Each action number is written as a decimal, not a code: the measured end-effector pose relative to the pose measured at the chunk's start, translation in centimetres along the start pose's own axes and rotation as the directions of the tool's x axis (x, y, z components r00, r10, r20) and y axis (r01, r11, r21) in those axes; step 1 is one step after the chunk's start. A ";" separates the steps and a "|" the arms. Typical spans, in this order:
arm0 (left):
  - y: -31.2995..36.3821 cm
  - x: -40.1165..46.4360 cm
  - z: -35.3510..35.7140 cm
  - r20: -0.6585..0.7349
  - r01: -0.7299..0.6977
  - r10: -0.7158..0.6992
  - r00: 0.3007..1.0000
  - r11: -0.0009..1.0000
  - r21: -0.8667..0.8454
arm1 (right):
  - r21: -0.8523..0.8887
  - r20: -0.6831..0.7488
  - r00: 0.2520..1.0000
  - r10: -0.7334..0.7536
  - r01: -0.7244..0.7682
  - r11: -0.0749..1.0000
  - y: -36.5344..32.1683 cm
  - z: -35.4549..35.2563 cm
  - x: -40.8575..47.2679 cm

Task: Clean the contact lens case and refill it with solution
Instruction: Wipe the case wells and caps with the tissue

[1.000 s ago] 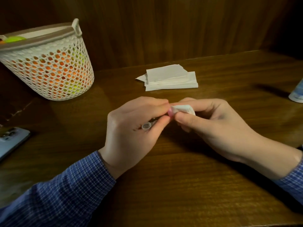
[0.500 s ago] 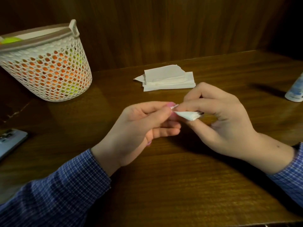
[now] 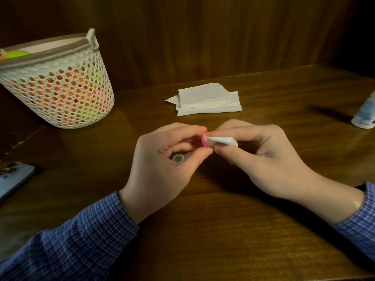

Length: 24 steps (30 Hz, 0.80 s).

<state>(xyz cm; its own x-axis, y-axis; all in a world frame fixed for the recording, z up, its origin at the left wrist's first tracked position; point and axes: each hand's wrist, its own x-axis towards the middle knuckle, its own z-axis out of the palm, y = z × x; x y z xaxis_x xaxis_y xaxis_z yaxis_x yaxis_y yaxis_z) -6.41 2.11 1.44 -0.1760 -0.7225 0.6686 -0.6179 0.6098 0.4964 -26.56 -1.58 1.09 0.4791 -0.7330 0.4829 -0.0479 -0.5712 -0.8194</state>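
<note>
A: Left hand (image 3: 162,165) pinches a pink cap (image 3: 204,140) between thumb and fingertips; right hand (image 3: 261,159) is clamped on a twisted tissue (image 3: 222,140), its tip pushed into the cap.

B: Where's the contact lens case (image 3: 178,158)?

A: Clear body, lying under the left hand's fingers, just left of the pink cap. One open well shows; can't tell whether it rests on the counter (image 3: 203,230) or is held.

B: Step in hand?

A: Wiping the cap's inside, I'd say. To do it well: keep the cap steady, turn the tissue tip round the inner wall, light pressure so the paper doesn't tear and leave bits.

B: Further out from the cap?

A: Stack of folded tissues (image 3: 207,99) beyond it. Solution bottle (image 3: 365,114) well to the right, cut off by the frame edge, so its fill level can't be read. Phone (image 3: 12,179) far left.

B: Containers?

A: White mesh basket (image 3: 60,88) far left and back, orange and yellow-green things showing through the holes; can't tell what. Case well looks empty, so refilling isn't done yet.
</note>
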 end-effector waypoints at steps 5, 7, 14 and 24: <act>0.0 0.0 0.0 0.049 0.143 -0.137 0.989 0.980 -0.139 | -0.070 -0.023 1.000 0.004 -0.006 0.998 0.0 0.1 0.1; 0.0 0.4 -0.1 0.211 0.394 -0.336 0.918 0.833 -0.388 | -0.178 -0.006 0.998 -0.067 0.065 0.982 0.0 0.0 0.0; 0.0 1.7 -0.8 0.778 0.837 -0.353 0.520 0.032 -0.546 | -0.497 0.190 0.905 -0.381 0.424 0.757 0.3 -2.3 0.7; -0.5 1.6 -0.9 0.769 0.826 -0.369 0.522 -0.005 -0.563 | -0.516 0.146 0.926 -0.349 0.372 0.771 0.8 -0.9 0.2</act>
<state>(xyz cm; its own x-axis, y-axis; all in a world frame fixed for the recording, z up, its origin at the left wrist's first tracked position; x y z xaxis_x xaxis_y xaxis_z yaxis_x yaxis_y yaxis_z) -5.70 0.93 2.74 -0.4535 -0.8525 -0.2600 0.2893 -0.4168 0.8617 -27.31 -2.51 0.84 0.5879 -0.4252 0.6882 -0.3112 -0.9041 -0.2927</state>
